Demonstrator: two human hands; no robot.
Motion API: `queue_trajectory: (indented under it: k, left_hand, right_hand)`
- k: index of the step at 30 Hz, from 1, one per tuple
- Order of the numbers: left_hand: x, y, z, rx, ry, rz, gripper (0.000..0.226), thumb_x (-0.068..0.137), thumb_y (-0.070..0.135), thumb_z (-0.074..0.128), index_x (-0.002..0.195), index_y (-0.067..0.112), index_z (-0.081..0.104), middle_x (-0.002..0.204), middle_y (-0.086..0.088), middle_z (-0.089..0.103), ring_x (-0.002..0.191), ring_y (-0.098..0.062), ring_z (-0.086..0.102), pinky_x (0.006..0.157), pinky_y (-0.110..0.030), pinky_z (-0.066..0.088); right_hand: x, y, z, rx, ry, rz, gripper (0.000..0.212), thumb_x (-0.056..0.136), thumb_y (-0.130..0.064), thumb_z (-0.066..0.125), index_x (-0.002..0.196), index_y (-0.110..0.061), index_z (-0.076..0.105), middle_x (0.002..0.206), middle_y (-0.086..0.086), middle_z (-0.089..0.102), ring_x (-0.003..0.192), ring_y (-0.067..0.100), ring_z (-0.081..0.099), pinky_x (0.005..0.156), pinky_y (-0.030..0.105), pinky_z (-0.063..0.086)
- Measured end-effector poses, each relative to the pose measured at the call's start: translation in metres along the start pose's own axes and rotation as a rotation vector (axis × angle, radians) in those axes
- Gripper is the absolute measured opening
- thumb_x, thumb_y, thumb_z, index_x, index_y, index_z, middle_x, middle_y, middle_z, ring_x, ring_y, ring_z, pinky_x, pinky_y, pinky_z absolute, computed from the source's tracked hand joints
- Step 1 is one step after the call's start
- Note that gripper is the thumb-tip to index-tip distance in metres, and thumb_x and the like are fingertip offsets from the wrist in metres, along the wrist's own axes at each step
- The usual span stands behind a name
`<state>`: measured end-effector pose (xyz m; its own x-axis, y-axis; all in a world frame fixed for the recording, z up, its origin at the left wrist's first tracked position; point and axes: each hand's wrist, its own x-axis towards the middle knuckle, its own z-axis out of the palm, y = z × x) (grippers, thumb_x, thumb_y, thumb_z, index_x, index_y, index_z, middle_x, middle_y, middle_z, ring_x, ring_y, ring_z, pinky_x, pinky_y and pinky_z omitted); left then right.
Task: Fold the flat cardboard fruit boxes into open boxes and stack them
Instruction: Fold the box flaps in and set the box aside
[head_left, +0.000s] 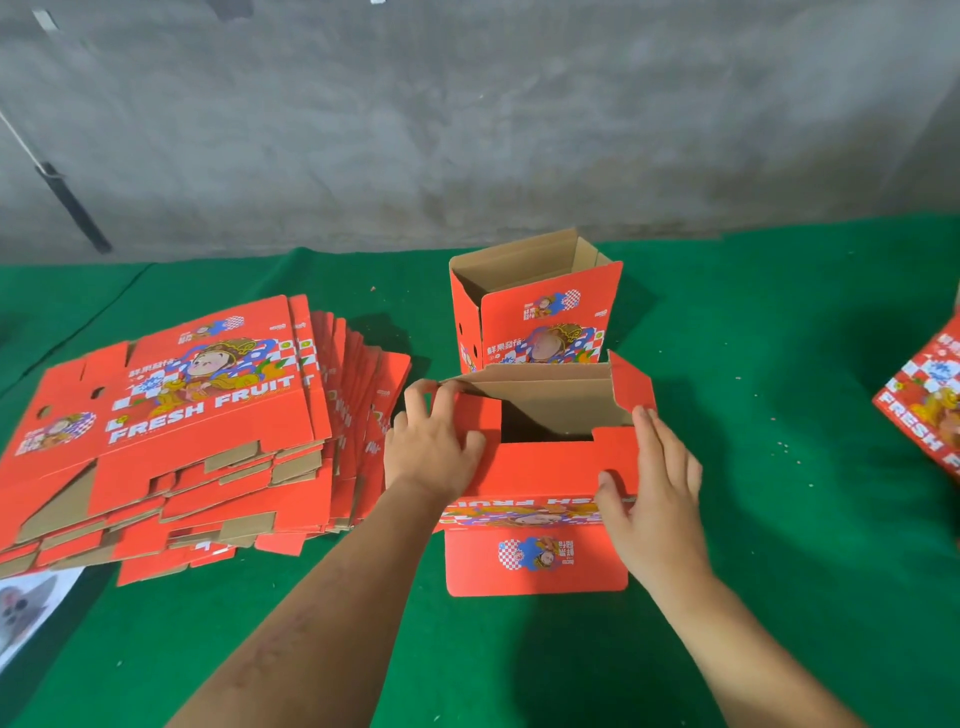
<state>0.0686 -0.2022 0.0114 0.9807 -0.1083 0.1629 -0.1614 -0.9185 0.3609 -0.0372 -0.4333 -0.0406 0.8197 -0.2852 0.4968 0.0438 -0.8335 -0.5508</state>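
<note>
A red cardboard fruit box stands upside down in front of me on the green table, its bottom flaps partly folded in around a dark gap. My left hand lies on the left flap, its fingertips curled over the far brown flap's edge. My right hand rests with straight fingers on the near red flap and the right flap. Behind this box stands a folded open box. A pile of flat red boxes printed "FRESH FRUIT" lies to the left.
Another red box shows at the right edge. A grey concrete wall rises behind the table. A dark rod leans at the far left. A printed paper sheet lies at the lower left.
</note>
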Motion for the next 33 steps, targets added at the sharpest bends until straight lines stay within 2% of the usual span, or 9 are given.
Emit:
queue_trajectory:
  k: [5,10,15,18,20,22,24,26,33]
  left_hand:
    - [0.007,0.003,-0.004,0.010,0.021,0.007,0.054,0.086,0.041,0.055,0.137,0.029,0.041,0.135,-0.006,0.037,0.112,-0.039,0.055,0.097,-0.047,0.045]
    - [0.012,0.003,-0.011,0.030,0.057,-0.009,0.072,0.089,0.029,0.055,0.157,0.034,0.030,0.131,-0.009,0.045,0.109,-0.039,0.054,0.095,-0.048,0.047]
    - [-0.006,-0.013,-0.003,-0.194,0.095,0.127,0.042,0.097,0.021,0.053,0.138,0.027,0.061,0.141,-0.014,0.043,0.119,-0.041,0.049,0.104,-0.048,0.040]
    - [-0.012,-0.023,0.002,-0.364,-0.076,0.134,0.045,0.094,0.046,0.052,0.136,0.035,0.059,0.154,-0.005,0.030,0.139,-0.031,0.036,0.117,-0.047,0.033]
    - [-0.013,-0.021,0.004,-0.429,-0.078,0.061,0.046,0.092,0.061,0.049,0.132,0.040,0.057,0.155,0.001,0.030,0.142,-0.027,0.035,0.117,-0.046,0.034]
    - [-0.013,-0.015,0.007,-0.377,0.030,0.008,0.049,0.090,0.063,0.059,0.131,0.037,0.055,0.148,-0.001,0.035,0.133,-0.032,0.043,0.112,-0.047,0.037]
    - [-0.011,-0.011,0.009,-0.295,0.063,-0.016,0.072,0.084,0.057,0.073,0.143,0.028,0.045,0.145,-0.006,0.037,0.128,-0.035,0.045,0.110,-0.047,0.038]
    - [-0.009,-0.011,0.011,-0.259,0.029,-0.047,0.095,0.080,0.056,0.079,0.155,0.025,0.031,0.145,-0.007,0.035,0.129,-0.035,0.044,0.111,-0.048,0.037]
    - [-0.013,-0.007,0.022,-0.208,-0.033,-0.105,0.072,0.079,0.046,0.082,0.135,0.023,0.042,0.138,-0.009,0.028,0.128,-0.038,0.037,0.105,-0.048,0.039]
  right_hand:
    - [-0.007,-0.001,0.006,0.079,0.079,0.040,0.067,0.093,-0.029,0.054,0.156,-0.017,0.036,0.163,-0.002,0.031,0.149,0.027,0.028,0.122,0.040,0.025]
    - [-0.018,-0.003,0.008,0.045,0.060,0.031,0.046,0.093,-0.027,0.052,0.138,-0.016,0.060,0.150,0.002,0.044,0.147,0.029,0.030,0.120,0.034,0.026]
    - [0.005,-0.009,-0.005,-0.030,0.054,0.090,0.042,0.098,-0.042,0.044,0.101,-0.014,0.076,0.117,0.001,0.060,0.114,0.032,0.044,0.103,0.044,0.041]
    - [0.023,-0.011,-0.015,-0.040,-0.007,0.178,0.057,0.103,-0.050,0.027,0.083,-0.016,0.068,0.094,-0.002,0.057,0.096,0.029,0.039,0.092,0.044,0.039]
    - [0.034,-0.012,-0.019,0.041,0.004,0.253,0.056,0.102,-0.058,0.023,0.087,-0.020,0.060,0.085,-0.003,0.058,0.093,0.028,0.040,0.087,0.046,0.040]
    - [0.044,-0.011,-0.018,0.064,-0.021,0.329,0.051,0.094,-0.071,0.042,0.114,-0.027,0.055,0.101,-0.002,0.058,0.102,0.027,0.039,0.090,0.046,0.042]
    - [0.053,-0.006,-0.017,-0.062,-0.237,0.357,0.091,0.076,-0.075,0.067,0.150,-0.042,0.026,0.129,0.001,0.035,0.117,0.025,0.031,0.097,0.046,0.040]
    - [0.062,0.000,-0.017,-0.174,-0.451,0.350,0.118,0.065,-0.079,0.074,0.154,-0.055,0.000,0.139,-0.002,0.020,0.127,0.029,0.028,0.100,0.048,0.042]
    - [0.069,-0.011,-0.001,-0.363,-0.390,0.391,0.108,0.053,-0.076,0.085,0.136,-0.042,0.026,0.127,0.003,0.032,0.121,0.034,0.048,0.074,0.043,0.046]
